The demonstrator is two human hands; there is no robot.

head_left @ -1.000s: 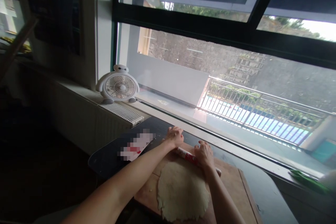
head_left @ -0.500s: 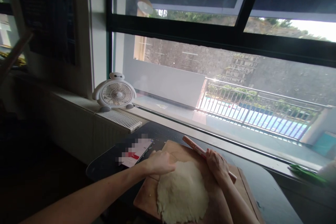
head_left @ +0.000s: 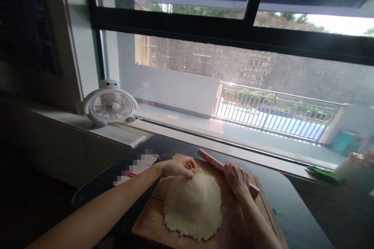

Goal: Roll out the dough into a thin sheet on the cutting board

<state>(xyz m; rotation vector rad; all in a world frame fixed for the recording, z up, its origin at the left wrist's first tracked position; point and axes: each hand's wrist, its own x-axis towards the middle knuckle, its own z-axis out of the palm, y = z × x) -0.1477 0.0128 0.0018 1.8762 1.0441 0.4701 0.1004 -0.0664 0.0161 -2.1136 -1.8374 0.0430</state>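
A flat, pale sheet of dough [head_left: 193,206] lies on a wooden board [head_left: 146,227] on a dark table. My left hand [head_left: 177,166] pinches the dough's far edge and lifts it slightly off the board. My right hand [head_left: 238,181] is closed around a reddish rolling pin [head_left: 212,161], which rests on the board just behind the dough, slanting from upper left to lower right.
A white card with red print [head_left: 136,167] lies on the dark table [head_left: 289,210] left of the board. A small white desk fan [head_left: 109,105] stands on the radiator ledge at left. A large window runs behind. Green items [head_left: 323,173] sit on the sill at right.
Both hands were rolling the pin at the dough's far edge. My left hand left the pin and took hold of the dough's far edge; my right hand kept the pin.
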